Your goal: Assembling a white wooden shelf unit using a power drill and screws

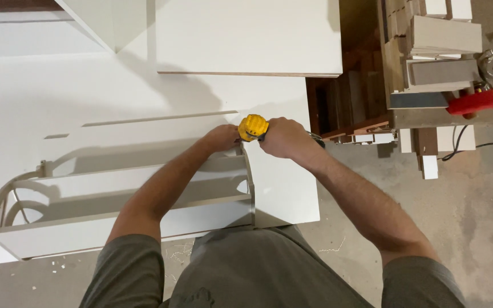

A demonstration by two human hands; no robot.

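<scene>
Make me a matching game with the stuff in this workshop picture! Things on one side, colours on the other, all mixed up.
Things:
1. Tool between the right hand and left hand
2. Shelf piece on the bench
3. Clamp handle at the far right
4. Floor

Colours:
A. red
B. grey
C. yellow
D. white

Pairs: 1-C, 2-D, 3-A, 4-B

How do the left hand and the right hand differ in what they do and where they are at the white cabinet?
The right hand grips the yellow tool; the left hand only rests on the white cabinet beside the tool. The right hand is past the cabinet's end panel, over the white board; the left hand is on the cabinet's side of that panel. Both are bare and meet at the cabinet's top corner.
</scene>
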